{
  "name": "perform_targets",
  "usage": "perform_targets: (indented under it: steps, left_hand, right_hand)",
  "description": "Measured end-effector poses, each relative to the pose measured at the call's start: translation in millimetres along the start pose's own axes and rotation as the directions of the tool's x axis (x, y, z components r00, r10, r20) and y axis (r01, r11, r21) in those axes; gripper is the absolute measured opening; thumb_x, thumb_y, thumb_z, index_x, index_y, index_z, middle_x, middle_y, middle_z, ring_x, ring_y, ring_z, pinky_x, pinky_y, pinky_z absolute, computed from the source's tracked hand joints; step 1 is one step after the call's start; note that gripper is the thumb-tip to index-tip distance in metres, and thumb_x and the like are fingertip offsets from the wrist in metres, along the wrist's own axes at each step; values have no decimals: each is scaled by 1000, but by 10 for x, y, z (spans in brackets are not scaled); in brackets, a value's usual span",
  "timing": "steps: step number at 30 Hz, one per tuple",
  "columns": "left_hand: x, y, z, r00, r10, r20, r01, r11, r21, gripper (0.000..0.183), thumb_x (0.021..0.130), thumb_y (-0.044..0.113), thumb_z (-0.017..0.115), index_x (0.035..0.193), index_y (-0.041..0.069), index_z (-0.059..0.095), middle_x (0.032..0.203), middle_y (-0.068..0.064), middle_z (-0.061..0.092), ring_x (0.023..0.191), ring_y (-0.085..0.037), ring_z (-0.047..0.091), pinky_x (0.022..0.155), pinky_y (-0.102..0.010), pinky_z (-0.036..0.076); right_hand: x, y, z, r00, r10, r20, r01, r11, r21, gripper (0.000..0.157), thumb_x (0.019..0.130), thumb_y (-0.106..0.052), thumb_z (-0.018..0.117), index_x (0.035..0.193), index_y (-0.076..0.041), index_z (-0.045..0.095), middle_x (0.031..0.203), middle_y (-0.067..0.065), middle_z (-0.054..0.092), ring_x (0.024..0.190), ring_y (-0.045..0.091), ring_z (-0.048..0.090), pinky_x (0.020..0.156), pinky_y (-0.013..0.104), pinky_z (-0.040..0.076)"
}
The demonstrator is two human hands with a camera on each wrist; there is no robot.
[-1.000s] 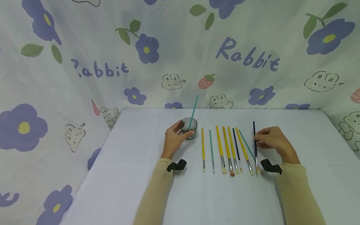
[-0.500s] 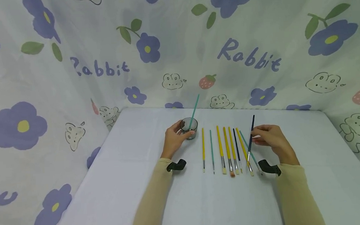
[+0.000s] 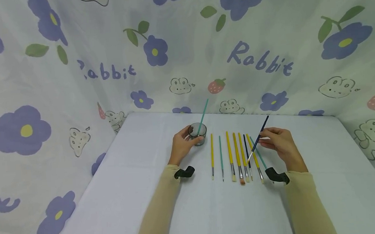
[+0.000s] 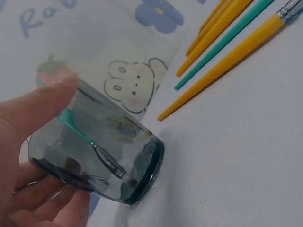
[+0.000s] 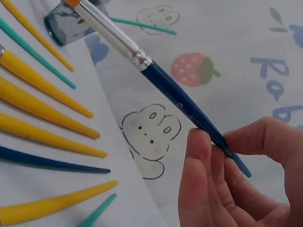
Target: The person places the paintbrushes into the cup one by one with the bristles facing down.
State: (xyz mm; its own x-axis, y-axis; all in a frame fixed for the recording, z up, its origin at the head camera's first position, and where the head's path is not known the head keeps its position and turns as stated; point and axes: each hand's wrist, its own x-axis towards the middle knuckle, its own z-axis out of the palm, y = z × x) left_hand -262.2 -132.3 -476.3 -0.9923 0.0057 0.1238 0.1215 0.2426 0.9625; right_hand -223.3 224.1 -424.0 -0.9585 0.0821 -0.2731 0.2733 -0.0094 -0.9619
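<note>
My left hand (image 3: 183,146) grips a smoky clear glass (image 3: 193,141) at the back of the table. Inside the glass leans a green paintbrush (image 3: 203,112), bristles down; its metal ferrule shows through the wall in the left wrist view. Between the thumb and fingers of my right hand (image 3: 280,141) is a dark blue paintbrush (image 5: 173,94), pinched near the tail of its handle. Its silver ferrule and orange bristles slant down to the left, over the row of brushes in the head view.
Several yellow paintbrushes (image 3: 229,148), a green one (image 3: 221,154) and another dark blue one (image 3: 246,145) lie in a row on the white table (image 3: 212,212), bristles toward me. A further green brush (image 3: 260,155) lies aslant at the right end. A patterned curtain (image 3: 190,59) stands behind.
My right hand has lifted the dark blue paintbrush and moved slightly left. The brush has tilted, its bristle end swinging left over the row. The left hand and glass stay put.
</note>
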Motion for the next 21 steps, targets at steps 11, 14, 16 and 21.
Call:
perform_targets:
  steps: [11,14,16,21]
  left_hand:
    - [-2,-21,1,1000,12,-1,-12,1000,2,83,73,37,87,143,9,52,143,-12,57,136,-25,52,112,-36,47]
    - [1,-16,5,1000,14,0,-14,1000,1,83,74,36,87,143,8,50,143,-12,56,136,-25,52,112,-36,47]
    - [-1,-20,3,1000,11,-3,-11,1000,0,84,74,35,87,144,7,50,143,-13,56,136,-25,52,112,-36,47]
    - [-9,-14,7,1000,8,-5,-8,1000,-2,86,74,35,87,144,5,49,144,-14,55,137,-26,51,112,-36,47]
  right_hand:
    - [22,-22,172,999,4,-39,-1,997,72,28,91,-16,70,114,-7,58,81,-10,70,71,6,73,70,22,63]
    - [37,-47,214,999,-14,-36,19,992,125,26,91,-13,69,113,-5,58,81,-9,70,70,7,73,70,22,63]
    - [44,-72,248,999,-38,-23,41,989,142,24,92,-12,68,112,-4,58,81,-8,71,71,8,74,71,22,63]
    - [95,-155,342,997,-78,-14,79,985,150,22,91,-11,68,109,-2,58,82,-6,70,71,9,74,71,23,63]
